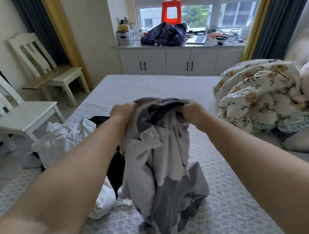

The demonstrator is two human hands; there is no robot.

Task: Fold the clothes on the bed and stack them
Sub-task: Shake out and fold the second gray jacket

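While both hands hold it up at frame centre, the grey garment point(162, 156) hangs bunched, its lower end resting on the bed point(233, 195). Head view only. Left hand point(122, 111) has its fingers curled into the darker ribbed band at the garment's top edge; right hand point(191, 112) grips the same band just beside it. Judgement: step in hand is opening the garment out before the first fold; task looks early, no folded stack in view. To do it well: slide the hands apart along the band until it is taut, give a shake so the twisted body drops straight, then lay it flat on the free bed surface lower right of centre. Risk: a sleeve may stay trapped inside the bunch. Unfolded white clothes point(62, 139) and a black item point(117, 167) lie crumpled at left of centre, touching the grey garment's side. Patterned quilt point(257, 96) heaped at right. Containers: none holding clothes; closed cabinets point(171, 61) under the window, contents hidden.
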